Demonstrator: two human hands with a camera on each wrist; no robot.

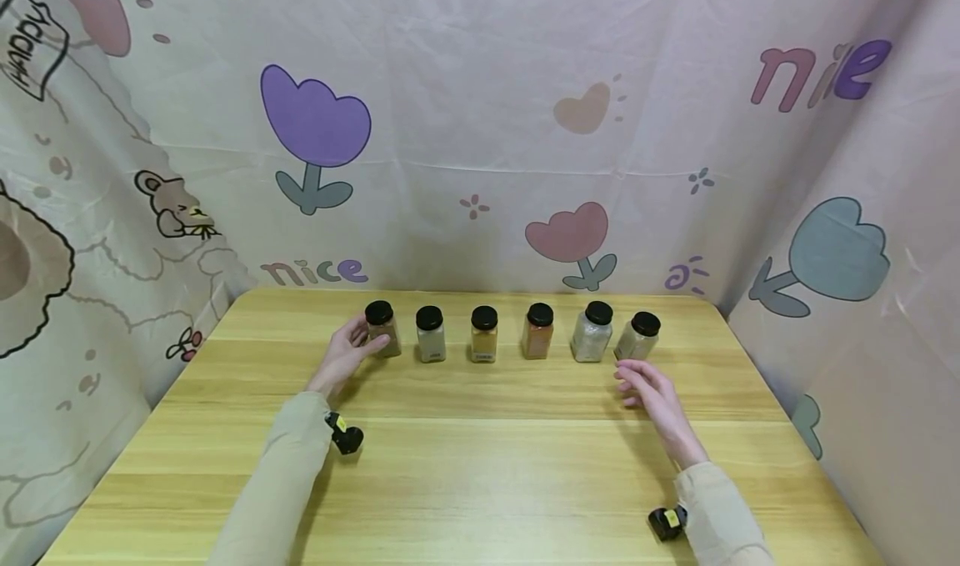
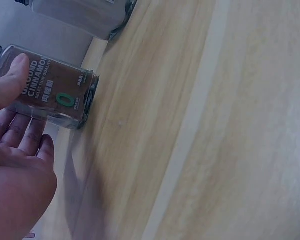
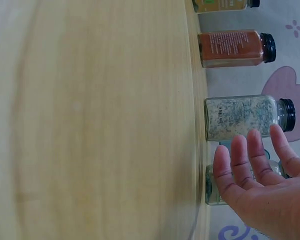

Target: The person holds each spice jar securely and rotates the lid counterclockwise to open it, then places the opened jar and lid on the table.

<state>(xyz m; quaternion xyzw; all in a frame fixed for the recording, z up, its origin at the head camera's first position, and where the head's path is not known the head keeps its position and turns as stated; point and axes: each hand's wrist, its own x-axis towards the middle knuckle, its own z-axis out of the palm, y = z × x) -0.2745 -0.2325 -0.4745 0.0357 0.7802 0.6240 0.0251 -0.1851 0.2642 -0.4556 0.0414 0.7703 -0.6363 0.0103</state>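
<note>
At the left end of a row of spice jars, my left hand (image 1: 347, 358) holds a jar of ground cinnamon (image 2: 55, 85) between thumb and fingers. Its brown contents and printed label show in the left wrist view, and its black lid (image 1: 379, 312) is on. My right hand (image 1: 651, 395) is just in front of the rightmost jar (image 1: 636, 338), fingers apart and holding nothing. That jar is partly hidden behind the fingers in the right wrist view. Beside it stands a jar of white and green flecked seasoning (image 3: 240, 118).
Between the end jars stand a pale jar (image 1: 431, 337), a yellow jar (image 1: 483, 337) and an orange-red jar (image 3: 232, 48), all black-lidded. They line the back of the wooden table (image 1: 480, 474), before a printed curtain (image 1: 465, 74).
</note>
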